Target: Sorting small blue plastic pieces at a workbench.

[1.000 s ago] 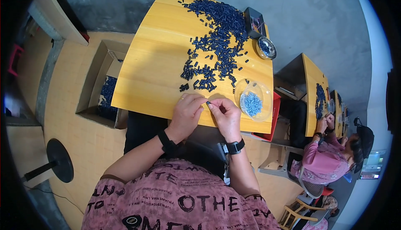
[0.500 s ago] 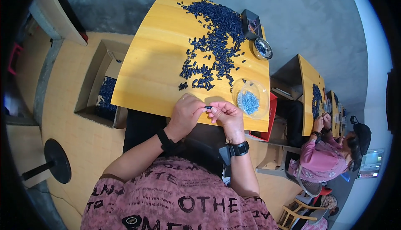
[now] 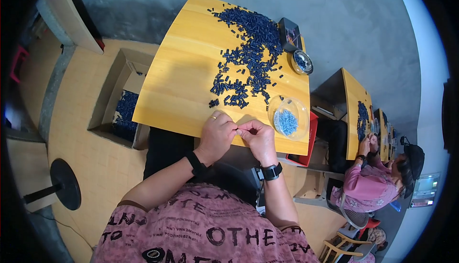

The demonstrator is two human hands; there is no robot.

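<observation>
At the near edge of the yellow table, my left hand and my right hand meet, fingertips touching. Both are closed in a pinch on one small black tube-like piece, now almost wholly covered by the fingers. Beyond them, many loose pieces of the same dark kind lie in a long heap reaching to the table's far side. Right of my right hand stands a clear round dish holding tiny light-blue transparent pieces.
A metal bowl and a black tray stand at the far right edge. Below left, a cardboard box on the floor holds more dark pieces. A red box sits under the table's right side. A co-worker sits at another table, right.
The dark piece showed between my fingertips before; now the fingers cover most of it. My right hand has turned knuckles-up and drawn closer to the left. The whole view has shifted slightly.
</observation>
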